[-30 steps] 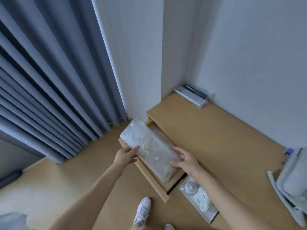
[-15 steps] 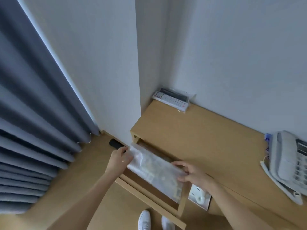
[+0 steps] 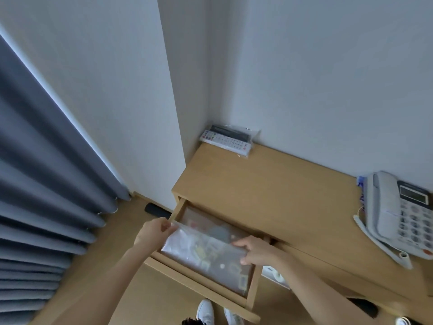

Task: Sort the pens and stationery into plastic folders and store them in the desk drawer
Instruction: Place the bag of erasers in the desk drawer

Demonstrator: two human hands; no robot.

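A clear plastic folder (image 3: 206, 256) filled with small stationery lies inside the open wooden desk drawer (image 3: 201, 283). My left hand (image 3: 152, 232) pinches the folder's far left corner at the drawer's left wall. My right hand (image 3: 254, 250) grips the folder's right edge, fingers over the top. Another clear folder (image 3: 201, 219) with dark items lies beneath it toward the back of the drawer.
On the desk top (image 3: 269, 195) a bagged white remote control (image 3: 226, 140) rests in the back corner and a white telephone (image 3: 400, 214) sits at the right. A second drawer (image 3: 278, 275) with white items is open below. Grey curtains (image 3: 35, 195) hang left. My shoes (image 3: 206, 311) are below.
The folder has come down from above the drawer's front into the drawer and now lies nearly flat. Both hands moved with it. The camera has tilted right and up.
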